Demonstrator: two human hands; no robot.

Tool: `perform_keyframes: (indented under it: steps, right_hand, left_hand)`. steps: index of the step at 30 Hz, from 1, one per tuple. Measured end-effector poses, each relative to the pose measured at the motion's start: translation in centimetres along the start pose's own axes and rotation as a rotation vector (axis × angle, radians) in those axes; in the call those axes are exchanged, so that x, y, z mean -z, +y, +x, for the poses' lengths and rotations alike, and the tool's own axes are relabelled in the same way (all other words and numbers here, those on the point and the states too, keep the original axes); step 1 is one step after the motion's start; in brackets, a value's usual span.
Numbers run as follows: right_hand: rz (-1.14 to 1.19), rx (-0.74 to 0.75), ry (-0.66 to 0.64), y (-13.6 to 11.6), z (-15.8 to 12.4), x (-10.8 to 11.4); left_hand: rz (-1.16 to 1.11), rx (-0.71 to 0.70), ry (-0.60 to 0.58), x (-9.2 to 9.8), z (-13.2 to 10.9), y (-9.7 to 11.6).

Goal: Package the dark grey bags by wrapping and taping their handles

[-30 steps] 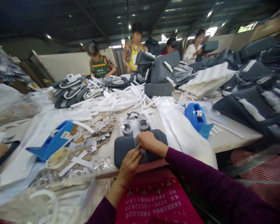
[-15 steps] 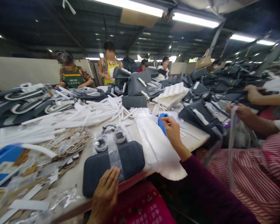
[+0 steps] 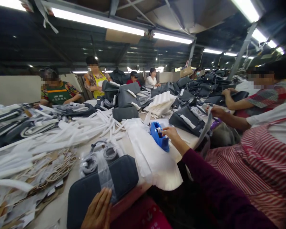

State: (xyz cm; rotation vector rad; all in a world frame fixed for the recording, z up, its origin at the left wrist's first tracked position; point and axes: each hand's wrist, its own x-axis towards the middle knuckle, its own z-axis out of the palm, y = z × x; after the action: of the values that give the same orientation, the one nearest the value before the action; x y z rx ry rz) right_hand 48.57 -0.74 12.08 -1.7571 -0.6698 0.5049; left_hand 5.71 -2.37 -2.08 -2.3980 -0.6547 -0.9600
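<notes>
A dark blue-grey bag [image 3: 85, 190] lies at the table's near edge, a translucent strip [image 3: 105, 171] wrapped across its middle. Behind it, coiled straps [image 3: 109, 152] in clear wrapping are tucked under that strip. My left hand [image 3: 98, 206] rests flat on the bag's near side, fingers stretched out over the strip's lower end. To the right, my right hand [image 3: 173, 135] reaches to a blue tape dispenser [image 3: 164, 142], its fingertips drawn together at the roll. Whatever those fingertips pinch is too small to see. The dispenser stands on white foam sheets [image 3: 147, 156].
White foam tubes [image 3: 81, 130] and paper-and-string tags [image 3: 54, 168] cover the left side. More dark bags [image 3: 127, 98] are piled behind. Close on my right, a co-worker in a striped apron [image 3: 257, 149] holds a translucent strip. Others work across the table.
My right hand has moved onto the tape dispenser's roll, and the dispenser now shows more fully. The view has swung right; my left hand stays on the bag.
</notes>
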Motion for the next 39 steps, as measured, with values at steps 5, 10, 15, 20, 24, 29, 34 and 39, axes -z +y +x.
perform_keyframes:
  steps: [5, 10, 15, 20, 24, 29, 34, 39]
  right_hand:
    - [0.092, 0.129, 0.013, 2.2, -4.1, 1.7]
    - [0.11, 0.05, 0.011, 6.4, -6.9, 1.8]
    - [0.046, 0.019, -0.041, 9.5, -5.6, 2.9]
    - [-0.677, 0.386, -0.059, 7.9, -6.2, 5.2]
    - [-0.997, 0.977, -0.497, 0.1, -11.0, 1.2]
    - [-0.909, 1.292, -1.201, -7.8, -17.3, -10.7]
    - [-1.146, 1.299, -1.368, -7.5, -17.9, -19.9]
    - [-1.208, 1.445, -1.253, -6.2, -18.1, -22.1]
  left_hand:
    - [0.011, -0.046, -0.005, -0.3, -0.3, -0.6]
    - [-0.023, -0.025, 0.009, -0.6, -0.3, -0.4]
    - [-0.019, 0.052, 0.012, 0.3, 0.2, 0.6]
    - [-0.043, 0.174, -0.091, 2.1, 1.0, 2.1]
    - [-0.089, 0.256, -0.13, 2.3, 1.2, 2.4]
    - [-0.127, 0.289, -0.15, 2.4, 1.1, 2.6]
    - [-0.15, 0.339, -0.149, 2.1, 0.8, 2.6]
    - [-0.158, 0.422, -0.113, 2.0, 0.5, 2.7]
